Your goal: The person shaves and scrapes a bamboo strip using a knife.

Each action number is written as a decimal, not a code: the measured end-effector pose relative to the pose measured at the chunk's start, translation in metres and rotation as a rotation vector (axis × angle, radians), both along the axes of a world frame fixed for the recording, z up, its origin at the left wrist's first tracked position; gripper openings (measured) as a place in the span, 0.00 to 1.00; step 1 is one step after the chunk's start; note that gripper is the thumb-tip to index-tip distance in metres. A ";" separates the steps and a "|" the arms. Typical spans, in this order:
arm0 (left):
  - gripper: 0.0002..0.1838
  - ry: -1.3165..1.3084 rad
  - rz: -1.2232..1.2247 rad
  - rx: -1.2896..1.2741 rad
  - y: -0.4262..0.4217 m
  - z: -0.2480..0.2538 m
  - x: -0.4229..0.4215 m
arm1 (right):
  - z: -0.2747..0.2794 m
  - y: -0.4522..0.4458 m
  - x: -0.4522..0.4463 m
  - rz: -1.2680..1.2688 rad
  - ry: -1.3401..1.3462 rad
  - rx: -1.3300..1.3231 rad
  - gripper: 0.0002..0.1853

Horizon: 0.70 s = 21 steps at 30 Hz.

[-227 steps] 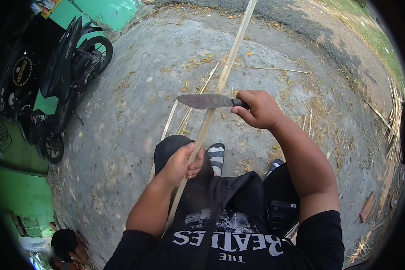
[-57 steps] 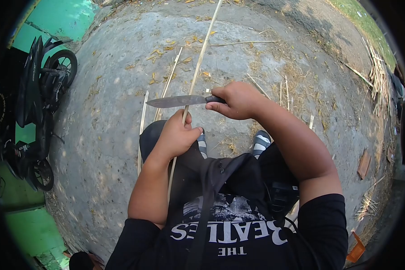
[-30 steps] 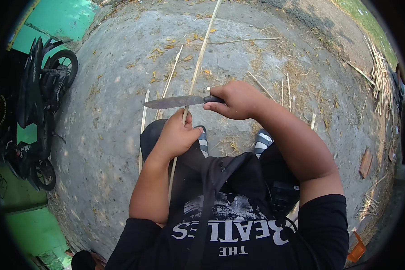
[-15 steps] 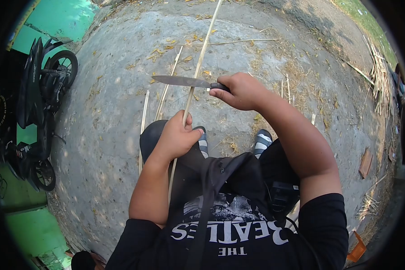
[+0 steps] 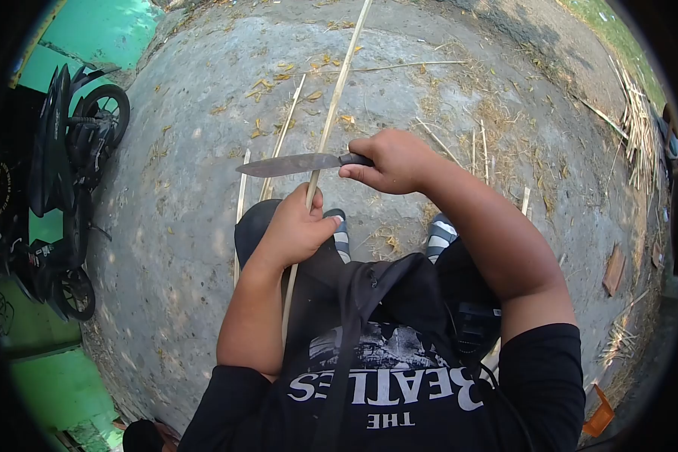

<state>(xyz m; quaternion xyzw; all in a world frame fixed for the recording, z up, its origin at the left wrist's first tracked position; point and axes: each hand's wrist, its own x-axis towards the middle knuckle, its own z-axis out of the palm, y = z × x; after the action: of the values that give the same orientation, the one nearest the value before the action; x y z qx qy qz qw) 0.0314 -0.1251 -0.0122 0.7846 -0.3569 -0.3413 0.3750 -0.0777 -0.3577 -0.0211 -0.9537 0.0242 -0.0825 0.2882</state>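
A long, thin bamboo strip (image 5: 339, 92) runs from the top of the view down past my knee toward my lap. My left hand (image 5: 297, 232) is closed around it, thumb on the right side. My right hand (image 5: 393, 162) grips the dark handle of a knife (image 5: 288, 164), whose broad blade points left. That blade lies across the strip just above my left fingers, apart from them. Whether its edge bites into the strip I cannot tell.
More thin strips (image 5: 285, 128) lie on the grey ground (image 5: 188, 196) beside my left knee. A heap of strips (image 5: 640, 132) lies at the far right, near a wood piece (image 5: 614, 271) and an orange object (image 5: 599, 413). On the left stands a black motorcycle (image 5: 53, 173).
The knife has moved down the strip toward my left hand and slightly left, with my right hand lower. My left hand and the strip have hardly moved.
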 end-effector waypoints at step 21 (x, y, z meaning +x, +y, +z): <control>0.18 0.019 -0.027 0.042 -0.004 0.004 -0.007 | 0.009 -0.011 0.000 -0.063 0.087 0.038 0.31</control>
<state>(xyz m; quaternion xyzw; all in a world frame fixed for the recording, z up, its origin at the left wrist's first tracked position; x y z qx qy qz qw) 0.0247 -0.1292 -0.0083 0.7841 -0.3565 -0.3611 0.3572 -0.0781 -0.3691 -0.0117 -0.9496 0.0683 -0.0495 0.3020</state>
